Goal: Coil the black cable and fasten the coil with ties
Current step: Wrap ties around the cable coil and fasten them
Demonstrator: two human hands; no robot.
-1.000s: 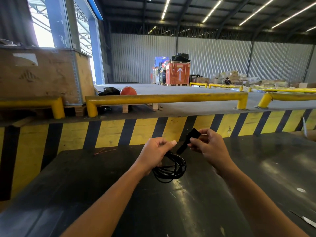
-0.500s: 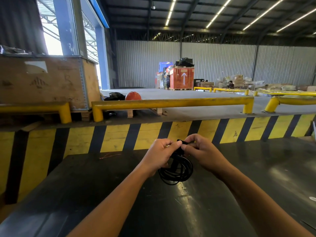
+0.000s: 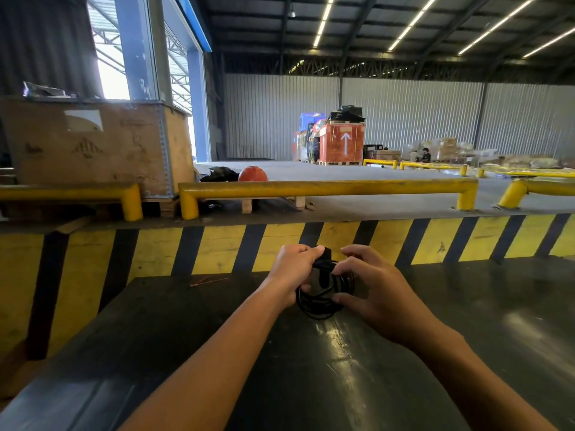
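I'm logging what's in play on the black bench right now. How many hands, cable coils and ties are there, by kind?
Hands: 2, the left hand and right hand, both gripping the coil.
Black cable coil: 1, held just above the bench.
Black tie strap: 1 visible, lying across the coil; any others are hidden.
Total: 4.

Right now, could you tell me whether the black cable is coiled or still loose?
Coiled: the black cable hangs in stacked loops between the left hand and right hand. Whether a tie is fastened, I cannot tell.
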